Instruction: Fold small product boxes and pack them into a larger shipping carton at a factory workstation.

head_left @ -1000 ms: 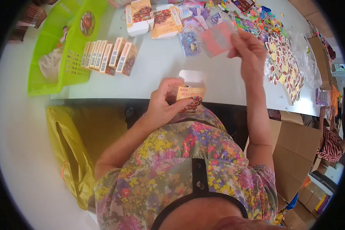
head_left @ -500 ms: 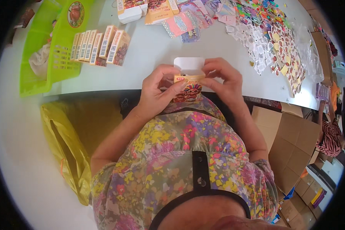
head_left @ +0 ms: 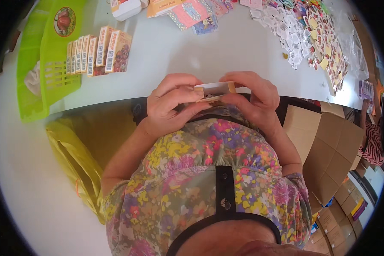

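A small orange and white cardboard box [head_left: 219, 90] is held between both hands at the table's near edge, close to my body. Its top end faces up, and I look into its opening; what lies inside is too dark to make out. My left hand [head_left: 173, 99] grips the box's left side, thumb along the near face. On the right side my right hand [head_left: 255, 97] pinches it, forefinger over the far edge and thumb at the near one.
A row of several similar boxes [head_left: 97, 52] stands at the left, beside a green plastic basket [head_left: 57, 68]. Stickers and small white packets [head_left: 290, 36] lie piled at the right. Flat pink pouches [head_left: 192, 13] lie at the back. Below are a yellow bag [head_left: 74, 153] and an open carton [head_left: 328, 149].
The box has tipped, so its printed front no longer faces me and its opening shows. Its raised white flap has come down toward the far edge. My view has shifted slightly.
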Available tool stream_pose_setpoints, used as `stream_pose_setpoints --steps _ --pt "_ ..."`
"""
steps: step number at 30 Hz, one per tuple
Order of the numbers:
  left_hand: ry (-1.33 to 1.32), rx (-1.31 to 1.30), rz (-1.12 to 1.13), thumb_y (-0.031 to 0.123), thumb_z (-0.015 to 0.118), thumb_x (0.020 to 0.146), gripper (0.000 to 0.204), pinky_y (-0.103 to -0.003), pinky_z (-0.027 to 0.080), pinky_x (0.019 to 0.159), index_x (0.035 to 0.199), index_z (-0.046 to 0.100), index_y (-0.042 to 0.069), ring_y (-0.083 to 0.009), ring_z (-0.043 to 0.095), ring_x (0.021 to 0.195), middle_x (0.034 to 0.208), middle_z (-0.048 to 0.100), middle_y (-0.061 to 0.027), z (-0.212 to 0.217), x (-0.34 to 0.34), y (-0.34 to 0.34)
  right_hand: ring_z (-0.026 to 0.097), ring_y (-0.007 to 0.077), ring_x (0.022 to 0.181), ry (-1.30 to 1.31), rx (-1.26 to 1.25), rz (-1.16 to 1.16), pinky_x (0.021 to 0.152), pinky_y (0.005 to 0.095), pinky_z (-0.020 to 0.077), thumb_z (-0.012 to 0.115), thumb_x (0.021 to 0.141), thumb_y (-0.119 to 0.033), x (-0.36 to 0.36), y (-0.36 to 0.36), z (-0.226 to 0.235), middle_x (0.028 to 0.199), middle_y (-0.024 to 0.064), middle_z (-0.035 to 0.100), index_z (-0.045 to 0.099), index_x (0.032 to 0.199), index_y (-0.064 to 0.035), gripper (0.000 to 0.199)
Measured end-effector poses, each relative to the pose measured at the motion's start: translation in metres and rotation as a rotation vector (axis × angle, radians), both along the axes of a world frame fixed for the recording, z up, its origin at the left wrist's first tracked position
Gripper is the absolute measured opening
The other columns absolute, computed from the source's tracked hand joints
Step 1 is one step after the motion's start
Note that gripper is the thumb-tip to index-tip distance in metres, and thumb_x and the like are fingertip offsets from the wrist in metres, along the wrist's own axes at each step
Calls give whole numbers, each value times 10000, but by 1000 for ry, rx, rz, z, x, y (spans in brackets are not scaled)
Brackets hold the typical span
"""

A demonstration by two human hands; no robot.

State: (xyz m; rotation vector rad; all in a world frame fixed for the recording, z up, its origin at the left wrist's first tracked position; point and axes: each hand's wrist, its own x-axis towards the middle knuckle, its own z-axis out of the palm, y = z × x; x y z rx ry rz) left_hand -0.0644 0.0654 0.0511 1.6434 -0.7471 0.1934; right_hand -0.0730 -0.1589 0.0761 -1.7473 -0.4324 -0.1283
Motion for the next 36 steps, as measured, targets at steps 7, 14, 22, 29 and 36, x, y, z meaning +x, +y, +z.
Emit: stream_pose_setpoints --steps 7,14,22,29,36 --pt "179 -116 -10 -42 785 743 471 -281 563 711 1142 542 18 -199 633 967 1116 591 -146 -10 7 -7 671 201 797 -58 -135 70 690 292 538 775 707 12 21 -5 -7 969 138 702 639 968 6 295" --pt "623 -319 -230 -3 832 700 525 -299 516 827 1153 568 27 -201 633 960 1108 619 -119 -4 9 -8 667 208 727 -133 -41 211 638 292 525 683 789 17 14 -8 8 942 165 696 642 925 17 142" --pt "422 29 -193 3 803 732 400 -299 506 803 1087 618 10 -186 636 940 1039 657 -109 -7 13 0 621 135 704 165 -103 86 645 254 492 618 858 -1 17 -4 20 913 116 688 638 935 32 87" --pt "300 66 -68 30 683 867 291 -283 502 791 1133 566 21 -172 633 924 1042 647 -108 -8 15 -3 633 166 930 349 -222 98 767 278 503 664 822 -27 29 11 42 1008 81 675 608 1108 -11 292" --pt "797 -246 -33 56 585 940 296 -259 485 841 1204 457 8 -96 584 965 1042 607 -59 36 12 -14 635 169 947 430 -172 177 759 309 537 707 821 -77 46 17 44 1040 67 668 606 1179 -41 373"
